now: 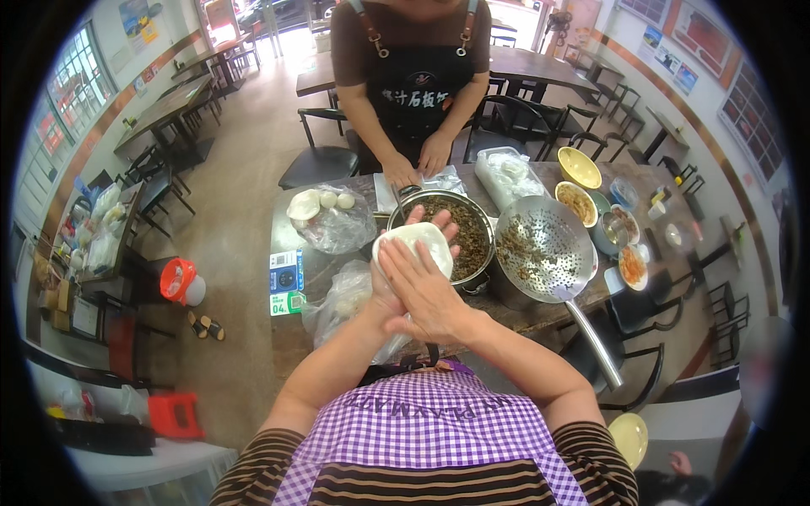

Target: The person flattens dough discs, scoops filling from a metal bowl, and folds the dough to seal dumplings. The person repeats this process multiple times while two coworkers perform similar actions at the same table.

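A flat round of white dough lies on the open palm of my left hand, whose fingertips show beyond its far edge. My right hand presses flat on top of the dough, fingers extended. Just past my hands stands a metal pot of dark chopped filling. A perforated metal ladle with bits of the filling rests to its right. At the left, a flattened dough round and dough balls sit on a plastic bag. Another plastic bag lies near my left forearm.
Across the wooden table a person in a dark apron has both hands near the pot's far rim. A plastic-wrapped container, a yellow bowl and several food bowls stand at the right. The ladle's handle juts over the near edge.
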The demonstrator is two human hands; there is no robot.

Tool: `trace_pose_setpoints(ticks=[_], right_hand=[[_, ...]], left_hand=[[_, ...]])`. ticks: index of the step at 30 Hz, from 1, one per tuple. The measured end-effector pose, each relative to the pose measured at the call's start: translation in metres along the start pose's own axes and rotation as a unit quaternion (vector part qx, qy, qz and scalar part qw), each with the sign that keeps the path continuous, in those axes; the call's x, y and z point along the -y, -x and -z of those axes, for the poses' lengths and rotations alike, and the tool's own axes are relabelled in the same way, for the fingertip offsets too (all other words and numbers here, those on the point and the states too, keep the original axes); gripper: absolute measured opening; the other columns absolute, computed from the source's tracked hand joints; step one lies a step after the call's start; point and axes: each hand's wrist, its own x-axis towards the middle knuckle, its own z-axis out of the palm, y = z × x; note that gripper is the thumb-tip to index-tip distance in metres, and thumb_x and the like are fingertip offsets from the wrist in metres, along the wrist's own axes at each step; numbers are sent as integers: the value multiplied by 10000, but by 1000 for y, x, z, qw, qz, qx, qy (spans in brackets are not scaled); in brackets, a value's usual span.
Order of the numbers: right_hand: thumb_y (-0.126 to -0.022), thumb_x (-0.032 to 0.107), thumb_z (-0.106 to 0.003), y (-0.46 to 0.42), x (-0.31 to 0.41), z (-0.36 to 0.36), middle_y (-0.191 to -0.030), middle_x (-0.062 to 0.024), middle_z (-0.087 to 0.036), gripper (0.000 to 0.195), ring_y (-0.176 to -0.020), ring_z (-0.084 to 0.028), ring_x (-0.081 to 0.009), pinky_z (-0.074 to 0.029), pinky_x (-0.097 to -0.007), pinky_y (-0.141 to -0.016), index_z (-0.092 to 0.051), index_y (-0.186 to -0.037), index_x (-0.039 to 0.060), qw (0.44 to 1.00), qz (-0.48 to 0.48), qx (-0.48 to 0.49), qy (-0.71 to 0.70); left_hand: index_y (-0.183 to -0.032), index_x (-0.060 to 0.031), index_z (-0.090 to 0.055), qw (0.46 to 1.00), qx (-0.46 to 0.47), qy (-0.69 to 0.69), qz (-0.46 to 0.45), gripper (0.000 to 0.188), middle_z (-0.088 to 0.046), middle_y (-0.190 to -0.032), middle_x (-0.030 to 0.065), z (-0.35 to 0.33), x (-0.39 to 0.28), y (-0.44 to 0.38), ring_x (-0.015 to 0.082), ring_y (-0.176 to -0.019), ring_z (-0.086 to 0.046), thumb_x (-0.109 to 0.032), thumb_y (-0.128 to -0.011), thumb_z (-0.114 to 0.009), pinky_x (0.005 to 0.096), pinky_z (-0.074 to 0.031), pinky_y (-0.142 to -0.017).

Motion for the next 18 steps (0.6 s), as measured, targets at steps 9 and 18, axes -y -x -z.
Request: trace_pose_setpoints(ticks=[9,18], right_hand=[[-903,590,-555,14,12,0,-1578,-270,-240,948,-1486,-199,-388,-125,-537,-1199,-269,-1495,-92,998,8,-28,-61],[-897,774,-366,5,-4,3,-1543,-132,-364,946,-1428,-335,-323,-229,-511,-1193,-287,-1530,76,357,-265,-271,-854]], left_hand=[[-1529,-157,-287,996,-59,-62,-21,727,-296,-1567,206,-6,-17,-10,384,-1422,-336,-581,-958,-441,583,-317,-1144],[-1578,-105,-144,793,58,-605,-40,784,-193,-1620,160,-9,-8,-37,310,-1508,-143,-596,-1000,-344,533,-121,-1195]])
